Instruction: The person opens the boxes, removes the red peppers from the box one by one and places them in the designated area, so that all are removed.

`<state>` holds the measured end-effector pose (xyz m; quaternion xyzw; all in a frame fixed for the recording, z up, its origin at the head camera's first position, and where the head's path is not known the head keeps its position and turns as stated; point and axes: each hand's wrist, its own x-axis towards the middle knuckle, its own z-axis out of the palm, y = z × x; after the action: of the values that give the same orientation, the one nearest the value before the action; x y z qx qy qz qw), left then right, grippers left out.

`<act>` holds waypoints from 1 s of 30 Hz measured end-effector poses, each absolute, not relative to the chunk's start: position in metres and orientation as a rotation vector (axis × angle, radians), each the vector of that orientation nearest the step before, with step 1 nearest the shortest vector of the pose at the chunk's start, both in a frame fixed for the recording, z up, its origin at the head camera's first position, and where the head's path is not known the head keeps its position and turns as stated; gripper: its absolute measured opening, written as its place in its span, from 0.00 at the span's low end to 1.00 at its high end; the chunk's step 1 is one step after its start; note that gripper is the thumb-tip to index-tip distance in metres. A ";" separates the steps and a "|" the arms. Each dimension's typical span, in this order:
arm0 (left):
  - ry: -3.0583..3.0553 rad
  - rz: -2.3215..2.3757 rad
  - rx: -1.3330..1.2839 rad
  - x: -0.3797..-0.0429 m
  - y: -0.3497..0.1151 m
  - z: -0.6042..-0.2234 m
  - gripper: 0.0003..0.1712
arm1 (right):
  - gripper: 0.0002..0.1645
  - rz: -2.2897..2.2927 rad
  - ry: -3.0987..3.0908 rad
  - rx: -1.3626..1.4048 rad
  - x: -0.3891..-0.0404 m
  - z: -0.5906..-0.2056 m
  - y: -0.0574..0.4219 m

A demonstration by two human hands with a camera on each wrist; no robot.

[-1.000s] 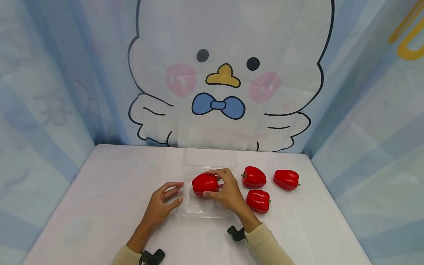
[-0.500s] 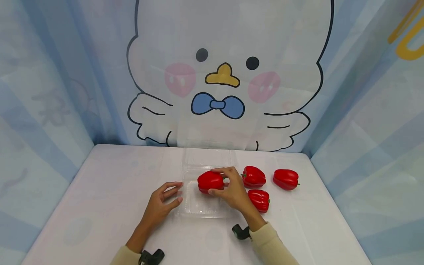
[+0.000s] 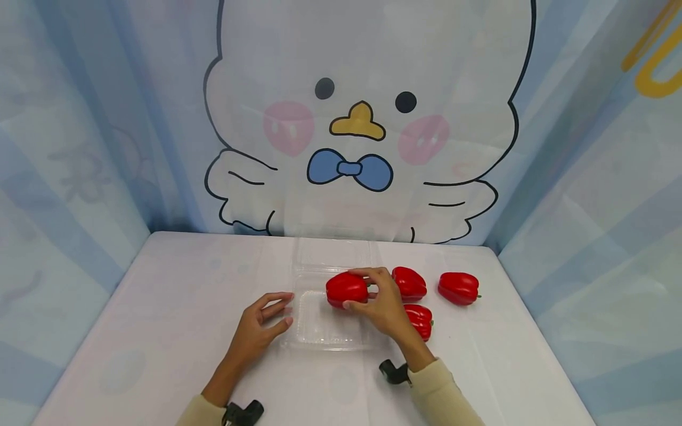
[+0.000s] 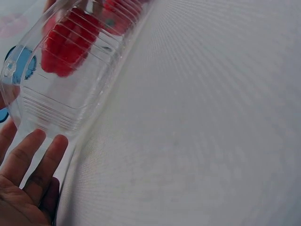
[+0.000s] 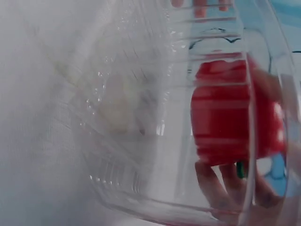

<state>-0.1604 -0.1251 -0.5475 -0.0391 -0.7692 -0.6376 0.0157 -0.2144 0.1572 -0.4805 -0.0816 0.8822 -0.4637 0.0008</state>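
My right hand (image 3: 385, 303) grips a red bell pepper (image 3: 345, 290) from its stem end, thumb on the near side and fingers on the far side. The pepper is over the right part of a clear plastic clamshell container (image 3: 325, 332), whose lid lies folded back. Through the container wall, the right wrist view shows the same pepper (image 5: 220, 113) with fingers at its stem. My left hand (image 3: 259, 328) rests at the container's left side with fingers loosely spread. In the left wrist view its fingertips (image 4: 57, 145) lie right at the container wall.
Right of the container, two more red peppers (image 3: 410, 285) (image 3: 421, 321) lie close together, partly hidden behind the right hand and wrist. A third pepper (image 3: 459, 288) lies farther right. Behind the white table (image 3: 160, 331) hangs a printed curtain (image 3: 351, 207).
My right hand has carried the pepper rightward and slightly away from me, from the container's middle to its right part. The left hand has stayed in place.
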 end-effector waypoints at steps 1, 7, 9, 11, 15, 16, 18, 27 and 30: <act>-2.392 -1.984 -0.122 -0.160 -0.125 -0.547 0.27 | 0.43 -1.455 2.770 -0.253 -0.215 -0.480 0.158; -2.387 -1.993 -0.139 -0.161 -0.126 -0.547 0.27 | 0.43 -1.471 2.766 -0.243 -0.214 -0.477 0.161; -2.378 -1.998 -0.147 -0.161 -0.126 -0.548 0.27 | 0.43 -1.479 2.769 -0.243 -0.214 -0.476 0.163; -2.374 -2.002 -0.150 -0.161 -0.126 -0.549 0.27 | 0.43 -1.485 2.771 -0.241 -0.214 -0.475 0.164; -2.380 -1.996 -0.152 -0.162 -0.127 -0.550 0.28 | 0.43 -1.491 2.781 -0.243 -0.214 -0.474 0.167; -2.380 -1.998 -0.149 -0.162 -0.127 -0.550 0.28 | 0.43 -1.494 2.784 -0.246 -0.214 -0.473 0.168; -2.378 -2.001 -0.147 -0.162 -0.127 -0.550 0.28 | 0.43 -1.500 2.792 -0.255 -0.214 -0.472 0.169; -2.373 -2.003 -0.154 -0.161 -0.127 -0.550 0.28 | 0.42 -1.515 2.801 -0.266 -0.218 -0.469 0.177; -2.373 -2.004 -0.153 -0.161 -0.127 -0.550 0.27 | 0.42 -1.515 2.809 -0.274 -0.219 -0.468 0.180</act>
<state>-0.1615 -0.1270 -0.5497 -0.0492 -0.7630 -0.6444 0.0158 -0.2187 0.1805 -0.4678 -0.0854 0.8765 -0.4727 -0.0307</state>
